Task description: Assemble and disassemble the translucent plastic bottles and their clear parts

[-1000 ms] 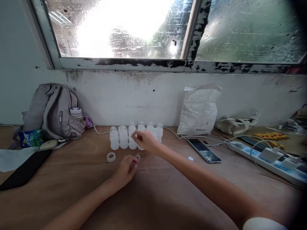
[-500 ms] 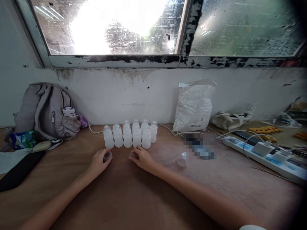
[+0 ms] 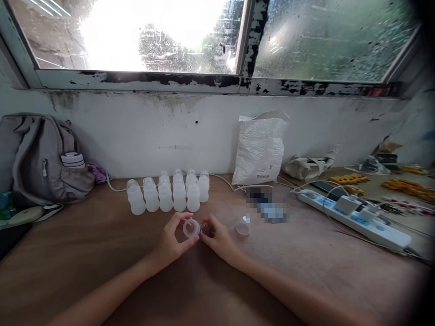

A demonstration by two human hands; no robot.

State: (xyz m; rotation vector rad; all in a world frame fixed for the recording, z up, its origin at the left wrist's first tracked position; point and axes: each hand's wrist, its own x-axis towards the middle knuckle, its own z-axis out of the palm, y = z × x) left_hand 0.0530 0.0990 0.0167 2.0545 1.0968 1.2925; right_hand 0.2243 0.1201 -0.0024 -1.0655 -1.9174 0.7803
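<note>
My left hand [image 3: 173, 236] pinches a round translucent plastic ring [image 3: 191, 227] between thumb and fingers, its opening tilted toward me. Close beside it, my right hand [image 3: 219, 236] has its fingers curled round a small clear plastic piece [image 3: 205, 229], perhaps a cap; the fingers hide part of it. The two pieces are almost touching, or touching; I cannot tell which. Behind my hands, several frosted white bottles [image 3: 165, 197] with clear tops stand upright in a cluster. To the right of my right hand, a clear round plastic piece [image 3: 242, 229] lies on the table.
A white plastic mailer bag [image 3: 260, 149] leans on the wall, with a pixelated item [image 3: 268, 206] in front of it. On the right lie a power strip [image 3: 356, 219] with chargers and cables. A grey backpack [image 3: 41, 154] sits at the left on the brown table [image 3: 84, 244].
My hands were apart, each with a small piece; now they have come together, the left one moving right. The view has turned to the right. The bottles stay in place.
</note>
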